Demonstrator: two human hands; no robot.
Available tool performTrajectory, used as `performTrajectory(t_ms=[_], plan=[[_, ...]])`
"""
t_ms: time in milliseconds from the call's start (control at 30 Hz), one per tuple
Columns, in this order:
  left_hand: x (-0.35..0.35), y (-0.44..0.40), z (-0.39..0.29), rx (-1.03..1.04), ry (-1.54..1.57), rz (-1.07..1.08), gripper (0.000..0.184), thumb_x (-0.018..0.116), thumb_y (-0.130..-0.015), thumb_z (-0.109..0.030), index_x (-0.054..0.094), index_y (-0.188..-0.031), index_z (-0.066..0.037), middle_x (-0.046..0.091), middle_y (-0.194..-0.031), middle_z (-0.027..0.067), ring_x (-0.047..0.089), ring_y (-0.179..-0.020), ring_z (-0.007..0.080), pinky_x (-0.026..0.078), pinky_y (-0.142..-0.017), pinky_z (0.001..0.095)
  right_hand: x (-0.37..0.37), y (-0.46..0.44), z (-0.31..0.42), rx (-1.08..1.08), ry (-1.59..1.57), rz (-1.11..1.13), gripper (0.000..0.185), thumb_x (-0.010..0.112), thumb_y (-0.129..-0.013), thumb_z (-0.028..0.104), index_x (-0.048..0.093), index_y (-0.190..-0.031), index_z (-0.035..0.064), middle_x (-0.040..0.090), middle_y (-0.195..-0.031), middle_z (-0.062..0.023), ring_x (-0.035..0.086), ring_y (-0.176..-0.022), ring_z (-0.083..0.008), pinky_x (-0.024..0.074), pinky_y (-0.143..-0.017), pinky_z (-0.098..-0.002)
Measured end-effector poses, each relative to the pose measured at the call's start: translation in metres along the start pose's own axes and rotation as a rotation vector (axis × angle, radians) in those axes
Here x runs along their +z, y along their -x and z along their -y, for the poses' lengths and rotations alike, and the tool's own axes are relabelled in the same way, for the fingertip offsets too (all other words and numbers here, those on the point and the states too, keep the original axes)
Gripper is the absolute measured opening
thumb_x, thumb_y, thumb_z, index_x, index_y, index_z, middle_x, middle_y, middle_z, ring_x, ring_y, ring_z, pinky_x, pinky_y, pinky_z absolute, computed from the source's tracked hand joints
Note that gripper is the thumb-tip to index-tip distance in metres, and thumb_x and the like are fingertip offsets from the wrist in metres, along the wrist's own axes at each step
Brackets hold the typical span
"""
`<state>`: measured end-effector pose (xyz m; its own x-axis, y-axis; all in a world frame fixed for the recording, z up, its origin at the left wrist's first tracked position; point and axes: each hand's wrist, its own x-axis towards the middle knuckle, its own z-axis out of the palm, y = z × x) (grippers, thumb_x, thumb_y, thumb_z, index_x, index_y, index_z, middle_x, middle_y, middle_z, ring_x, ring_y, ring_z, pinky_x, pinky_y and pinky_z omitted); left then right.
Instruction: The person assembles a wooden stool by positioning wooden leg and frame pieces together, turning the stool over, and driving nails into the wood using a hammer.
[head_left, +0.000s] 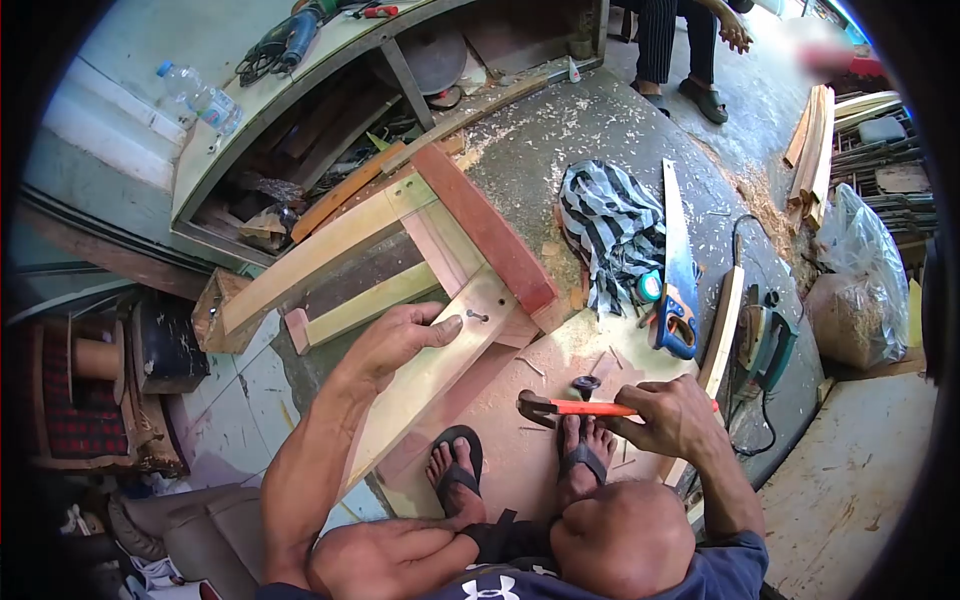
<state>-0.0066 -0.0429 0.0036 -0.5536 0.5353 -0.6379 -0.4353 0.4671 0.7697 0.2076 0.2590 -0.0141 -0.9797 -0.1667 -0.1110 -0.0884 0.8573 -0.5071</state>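
Observation:
My right hand (662, 418) is closed round the orange handle of a hammer (580, 407), whose dark head points left, above my feet. My left hand (405, 340) rests on a pale board (420, 390) of a wooden frame, thumb and fingers at its edge. A bolt or screw (478, 317) lies on or stands in the board just right of my thumb; which one I cannot tell. Across the far end of the frame runs a reddish-brown board (483, 230). A dark round-headed object (586, 384) sits beyond the hammer, and loose nails lie around it.
Right of the frame are a striped cloth (612, 225), a handsaw (677, 270), a green power tool (768, 345) with a cord, and a wood strip (722, 330). A drill (290, 42) and bottle (200, 97) stand on the shelf. A person (680, 45) sits at the back.

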Motion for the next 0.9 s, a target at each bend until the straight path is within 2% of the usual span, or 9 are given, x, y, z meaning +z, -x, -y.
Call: performTrajectory(t_ms=[67,100,167,267,433,900], plan=[[-0.002,0.001,-0.002,-0.026,0.035,0.028,0.041,0.072,-0.092,-0.031,0.069,-0.118,0.001,0.071,-0.105,0.0037,0.060,-0.098,0.0108,0.042,-0.092,0.0242,0.004,0.002,0.000,0.001,-0.008,0.019,0.026,0.078,-0.083,0.034,0.066,-0.079,0.0113,0.062,-0.062,-0.0066,0.061,-0.053,-0.0293,0.0433,-0.049,-0.0418],[-0.003,0.001,-0.002,-0.006,-0.049,0.022,0.041,0.072,-0.092,-0.032,0.070,-0.117,0.001,0.071,-0.105,0.0031,0.060,-0.098,0.0105,0.041,-0.093,0.0244,0.005,0.003,-0.002,0.009,0.015,0.059,0.028,0.072,-0.087,0.044,0.069,-0.086,0.0160,0.066,-0.066,-0.0053,0.062,-0.053,-0.0291,0.0436,-0.047,-0.0429],[0.000,0.000,-0.005,0.037,-0.181,0.013,0.038,0.072,-0.093,-0.031,0.071,-0.115,0.000,0.070,-0.103,0.0009,0.059,-0.097,0.0091,0.041,-0.093,0.0251,0.006,0.002,-0.002,0.008,0.015,0.056,0.027,0.073,-0.087,0.043,0.069,-0.086,0.0160,0.066,-0.066,-0.0053,0.062,-0.053,-0.0291,0.0437,-0.047,-0.0429],[0.008,0.000,-0.003,0.034,-0.098,-0.006,0.037,0.070,-0.094,-0.030,0.071,-0.115,0.001,0.070,-0.101,0.0004,0.058,-0.094,0.0083,0.042,-0.091,0.0248,0.007,-0.003,-0.004,0.011,-0.002,0.048,0.026,0.074,-0.086,0.042,0.070,-0.088,0.0158,0.066,-0.067,-0.0054,0.062,-0.053,-0.0293,0.0439,-0.047,-0.0428],[0.015,0.004,0.000,0.071,-0.075,-0.048,0.034,0.068,-0.096,-0.026,0.069,-0.115,0.001,0.068,-0.096,-0.0007,0.056,-0.084,0.0057,0.044,-0.080,0.0223,0.013,-0.004,-0.001,-0.006,-0.035,0.063,0.026,0.075,-0.085,0.040,0.071,-0.089,0.0150,0.067,-0.067,-0.0060,0.063,-0.054,-0.0293,0.0449,-0.048,-0.0419],[0.013,-0.004,0.005,0.083,-0.100,-0.100,0.033,0.069,-0.094,-0.026,0.070,-0.114,0.001,0.067,-0.098,-0.0003,0.055,-0.093,0.0073,0.040,-0.090,0.0233,0.005,-0.002,0.004,0.009,-0.056,0.134,0.030,0.074,-0.087,0.045,0.072,-0.091,0.0149,0.067,-0.068,-0.0074,0.064,-0.057,-0.0309,0.0458,-0.050,-0.0428]])
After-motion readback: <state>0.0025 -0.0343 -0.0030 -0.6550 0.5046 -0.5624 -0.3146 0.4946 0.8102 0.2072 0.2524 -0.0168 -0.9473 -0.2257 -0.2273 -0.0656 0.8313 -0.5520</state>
